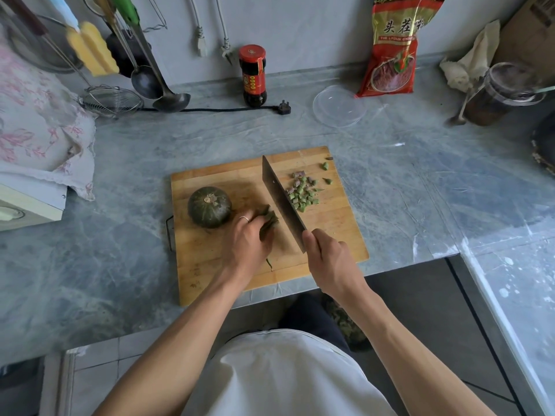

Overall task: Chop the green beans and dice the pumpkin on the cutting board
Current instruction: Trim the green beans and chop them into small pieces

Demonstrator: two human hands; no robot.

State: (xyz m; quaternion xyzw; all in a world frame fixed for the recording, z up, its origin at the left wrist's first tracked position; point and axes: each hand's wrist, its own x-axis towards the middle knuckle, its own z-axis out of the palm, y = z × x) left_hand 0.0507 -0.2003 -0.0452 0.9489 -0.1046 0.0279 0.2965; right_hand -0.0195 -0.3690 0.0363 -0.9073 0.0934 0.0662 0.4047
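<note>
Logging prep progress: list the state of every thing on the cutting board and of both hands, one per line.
pumpkin: whole, uncut, stem end up.
uncut green beans: bunched, held down on the board.
chopped bean pieces: cut small, piled right of the blade.
cleaver: gripped, blade beside the bunch.
left hand: curled over the beans.
right hand: wrapped round the cleaver handle.
cutting board: flat on the counter.

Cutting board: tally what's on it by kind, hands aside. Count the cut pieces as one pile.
Pumpkin: 1, whole
Uncut bean bunch: 1, under left hand
Chopped bean pile: 1
Cleaver: 1, in right hand
Total: 4
</note>
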